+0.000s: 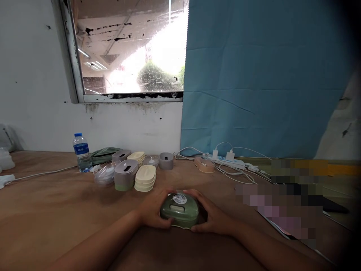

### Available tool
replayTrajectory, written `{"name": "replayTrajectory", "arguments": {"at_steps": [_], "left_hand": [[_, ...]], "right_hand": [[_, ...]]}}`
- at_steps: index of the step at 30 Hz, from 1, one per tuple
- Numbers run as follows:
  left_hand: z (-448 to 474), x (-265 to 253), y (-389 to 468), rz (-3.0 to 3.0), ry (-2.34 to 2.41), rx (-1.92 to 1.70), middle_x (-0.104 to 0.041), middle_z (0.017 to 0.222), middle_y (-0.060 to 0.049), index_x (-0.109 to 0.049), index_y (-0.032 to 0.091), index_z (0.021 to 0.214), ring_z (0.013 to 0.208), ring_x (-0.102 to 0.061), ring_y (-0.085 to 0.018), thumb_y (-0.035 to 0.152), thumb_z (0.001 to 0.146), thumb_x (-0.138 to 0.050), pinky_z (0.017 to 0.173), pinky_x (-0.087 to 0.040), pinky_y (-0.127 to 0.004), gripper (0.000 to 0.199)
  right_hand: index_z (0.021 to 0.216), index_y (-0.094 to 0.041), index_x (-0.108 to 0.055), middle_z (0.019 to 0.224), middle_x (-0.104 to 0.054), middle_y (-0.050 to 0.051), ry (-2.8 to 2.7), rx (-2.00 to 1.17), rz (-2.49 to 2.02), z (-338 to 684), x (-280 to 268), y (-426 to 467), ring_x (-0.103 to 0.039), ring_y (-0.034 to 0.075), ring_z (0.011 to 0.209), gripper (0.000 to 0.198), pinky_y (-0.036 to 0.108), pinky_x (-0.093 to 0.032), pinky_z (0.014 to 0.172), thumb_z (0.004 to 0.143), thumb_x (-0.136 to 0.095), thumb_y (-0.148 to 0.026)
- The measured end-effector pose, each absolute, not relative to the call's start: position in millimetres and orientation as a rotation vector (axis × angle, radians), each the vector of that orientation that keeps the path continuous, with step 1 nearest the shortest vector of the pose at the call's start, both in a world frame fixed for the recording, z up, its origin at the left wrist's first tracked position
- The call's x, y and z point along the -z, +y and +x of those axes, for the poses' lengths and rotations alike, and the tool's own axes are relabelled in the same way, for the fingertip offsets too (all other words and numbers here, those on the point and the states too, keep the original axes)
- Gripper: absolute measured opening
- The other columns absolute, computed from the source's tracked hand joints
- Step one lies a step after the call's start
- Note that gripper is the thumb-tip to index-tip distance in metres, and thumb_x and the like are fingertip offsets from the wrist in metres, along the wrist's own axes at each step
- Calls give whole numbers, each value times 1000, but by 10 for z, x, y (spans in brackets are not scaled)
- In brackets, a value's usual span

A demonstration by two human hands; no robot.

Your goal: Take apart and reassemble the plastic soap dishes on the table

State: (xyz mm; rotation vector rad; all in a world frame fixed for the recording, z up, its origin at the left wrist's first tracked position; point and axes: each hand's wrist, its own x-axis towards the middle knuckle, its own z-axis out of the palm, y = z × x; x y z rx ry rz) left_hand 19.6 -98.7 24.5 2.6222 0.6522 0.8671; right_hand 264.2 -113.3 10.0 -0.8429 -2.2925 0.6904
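Observation:
Between my hands sits a green oval box (183, 212) with a shiny clear cover, a round white printed label and a slot on its top. My left hand (156, 210) wraps its left side, the thumb along the front. On the other side my right hand (210, 214) grips the box, its thumb near the lower front edge. The box is at the brown tabletop, close to my body; its underside is hidden. Behind it stand a stack of cream oval lids (146, 178) and a grey-purple oval box (124, 176) with a green base.
At the back are clear plastic covers (105, 174), a small grey box (166, 161), a water bottle (82, 153) and a green pouch (103, 154). A peach box (204, 165) lies by a power strip (229, 162) with white cables. Blurred items lie at right.

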Motion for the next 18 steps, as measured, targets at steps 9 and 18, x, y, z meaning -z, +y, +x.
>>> {"name": "replayTrajectory", "arguments": {"at_steps": [9,18], "left_hand": [[270,-182,-913,2107,765,-1010,-58,102,-9,-41,18,108,94,-55,-19,35,68,-63,83,-43,-33,48],[344,-168,-859,1659,869,-1105,-57,85,-2,-42,18,91,71,-61,-15,49,75,-49,58,-47,-25,36]], "right_hand": [[134,-25,-17,137,-27,10,-2288,-797,-898,2742,-100,-1067,-31,28,123,106,43,-27,101,48,-78,-35],[136,-27,2,138,-21,13,-2146,-1031,-755,2727,-81,-1070,-39,25,117,121,43,-31,99,46,-79,-37]]}}
